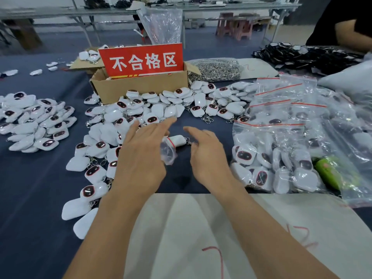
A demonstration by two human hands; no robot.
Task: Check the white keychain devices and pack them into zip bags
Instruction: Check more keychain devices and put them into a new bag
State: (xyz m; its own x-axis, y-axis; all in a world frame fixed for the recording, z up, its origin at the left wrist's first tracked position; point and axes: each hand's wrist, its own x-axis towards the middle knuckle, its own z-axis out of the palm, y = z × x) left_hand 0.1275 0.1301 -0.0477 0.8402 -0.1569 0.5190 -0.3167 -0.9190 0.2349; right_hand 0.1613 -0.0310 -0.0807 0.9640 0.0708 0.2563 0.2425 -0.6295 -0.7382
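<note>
In the head view, our left hand [141,158] and right hand [209,160] hover with fingers straight and spread, and we see neither gripping anything. Between them lies a white keychain device [179,140], its long axis left to right. One end sits in a small zip bag [168,153] just beside our left thumb, and its key ring [190,142] is just beside the right.

White device [179,140] w/ keychain at clear zip bag [168,153] mouth
</note>
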